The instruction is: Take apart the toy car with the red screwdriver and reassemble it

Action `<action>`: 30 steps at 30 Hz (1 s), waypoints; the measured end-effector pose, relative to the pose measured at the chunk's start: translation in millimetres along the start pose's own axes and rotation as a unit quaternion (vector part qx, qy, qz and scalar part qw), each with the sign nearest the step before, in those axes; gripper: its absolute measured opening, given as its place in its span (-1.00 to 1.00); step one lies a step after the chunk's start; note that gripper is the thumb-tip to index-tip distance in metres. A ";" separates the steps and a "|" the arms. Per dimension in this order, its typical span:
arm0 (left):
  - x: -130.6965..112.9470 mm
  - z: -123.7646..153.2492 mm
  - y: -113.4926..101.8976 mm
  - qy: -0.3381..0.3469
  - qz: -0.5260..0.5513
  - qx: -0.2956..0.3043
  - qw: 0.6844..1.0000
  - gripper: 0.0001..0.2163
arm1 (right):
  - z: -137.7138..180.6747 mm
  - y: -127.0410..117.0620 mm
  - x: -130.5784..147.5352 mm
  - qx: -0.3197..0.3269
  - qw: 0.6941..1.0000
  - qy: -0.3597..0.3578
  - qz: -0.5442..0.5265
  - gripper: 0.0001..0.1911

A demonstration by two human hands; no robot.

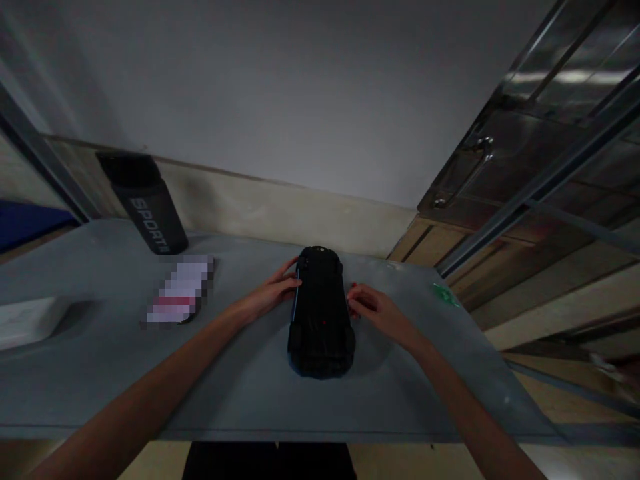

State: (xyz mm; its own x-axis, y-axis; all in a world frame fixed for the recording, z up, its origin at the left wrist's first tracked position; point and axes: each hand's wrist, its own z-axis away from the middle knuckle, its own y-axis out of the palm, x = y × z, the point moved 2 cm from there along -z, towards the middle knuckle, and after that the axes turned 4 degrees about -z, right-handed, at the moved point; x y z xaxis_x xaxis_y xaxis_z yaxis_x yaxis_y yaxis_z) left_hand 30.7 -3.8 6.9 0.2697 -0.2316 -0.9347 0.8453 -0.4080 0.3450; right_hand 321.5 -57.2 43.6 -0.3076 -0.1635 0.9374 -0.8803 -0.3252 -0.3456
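A toy car (323,300) lies upside down on the grey table, its black underside and wheels facing up. My left hand (273,291) grips the car's left edge near its far end, with the thumb and fingers against its side. At the car's right side, my right hand (373,307) is closed in a pinch on a small red object (353,288). Most of that red object is hidden by my fingers and its kind cannot be made out. Whether it touches the car is unclear.
On the left of the table (225,393) stand a dark bottle marked SPORT (147,207), a blurred-out phone-like item (180,290) and a white object (30,320). A green scrap (445,294) lies near the right edge. A wall rises behind the table; metal bars (530,193) are at right.
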 end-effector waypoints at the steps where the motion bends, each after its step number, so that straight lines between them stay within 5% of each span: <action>1: -0.7 0.1 -0.4 -0.002 -0.005 -0.001 1.000 -0.14 | 0.9 -1.7 -0.7 -0.011 1.000 -0.005 0.010 -0.64; 13: -27.1 11.0 -37.0 -0.055 -0.065 0.002 0.996 -0.15 | 20.4 -0.3 -7.7 0.015 0.983 -0.052 0.176 -0.85; 30: -27.6 21.5 -35.2 -0.039 -0.068 0.034 0.996 -0.20 | 10.9 24.3 -11.9 0.030 0.980 -0.062 0.188 -0.82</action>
State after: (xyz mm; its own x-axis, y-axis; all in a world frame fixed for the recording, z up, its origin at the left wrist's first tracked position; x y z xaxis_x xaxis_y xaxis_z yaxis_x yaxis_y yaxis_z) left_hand -16.4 -2.0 22.3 0.1151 -0.2369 -0.9647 0.8372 -0.4995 0.2225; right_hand 307.7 -73.3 23.6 -0.5569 -0.3926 0.7319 -0.6887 -0.2743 -0.6712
